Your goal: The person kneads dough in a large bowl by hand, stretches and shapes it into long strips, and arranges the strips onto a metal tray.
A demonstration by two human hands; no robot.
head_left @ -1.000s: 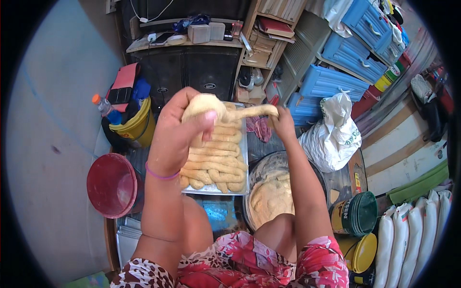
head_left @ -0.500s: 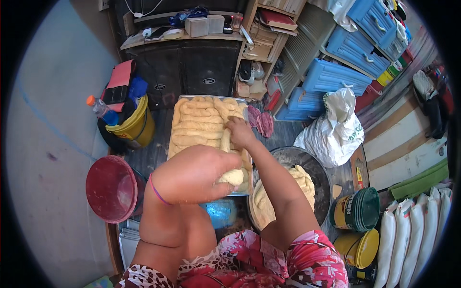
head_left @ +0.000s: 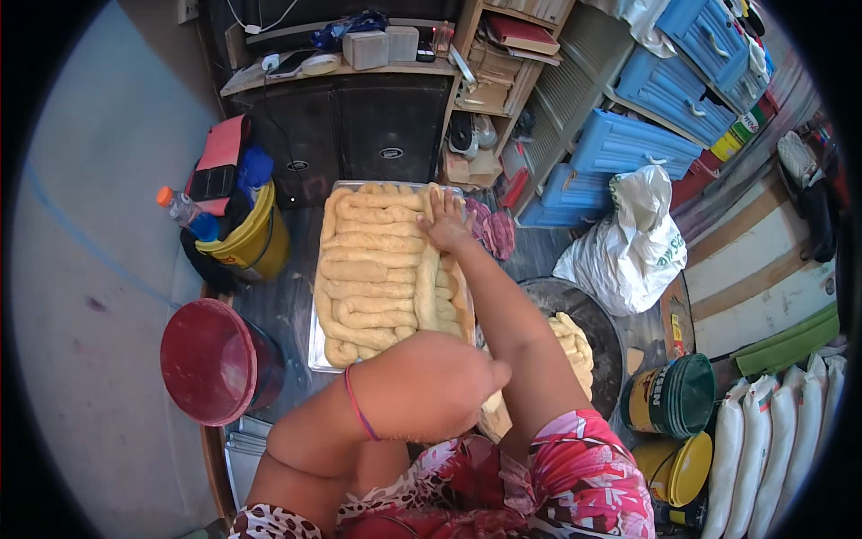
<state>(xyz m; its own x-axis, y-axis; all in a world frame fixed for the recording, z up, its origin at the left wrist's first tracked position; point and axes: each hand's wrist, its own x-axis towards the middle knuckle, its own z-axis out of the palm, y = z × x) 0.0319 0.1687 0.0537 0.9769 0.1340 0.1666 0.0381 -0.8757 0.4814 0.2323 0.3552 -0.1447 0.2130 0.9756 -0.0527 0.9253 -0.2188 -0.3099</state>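
A metal tray (head_left: 314, 352) holds thick ropes of pale yellow dough (head_left: 368, 269), laid side by side in rows. Another dough rope (head_left: 426, 292) runs lengthwise across the row ends on the right side. My right hand (head_left: 445, 225) lies on the dough at the far right corner of the tray, open, fingers spread and pointing away from me. Nearer to me, my left hand (head_left: 440, 382) is bent inward beside my right forearm, back of the hand up. It hides its own fingers and whatever they may hold.
Right of the tray sits a round dark basin (head_left: 603, 314) with a mass of dough (head_left: 572, 346), partly behind my right arm. A white sack (head_left: 628, 242) stands beyond it. At left are a red bucket (head_left: 208, 359) and a yellow bucket (head_left: 260, 238). A black cabinet (head_left: 386, 126) closes the far side.
My left hand has drawn back from the tray toward me and to the right; the dough end it held is out of sight. My right hand has moved slightly farther and spread its fingers flat.
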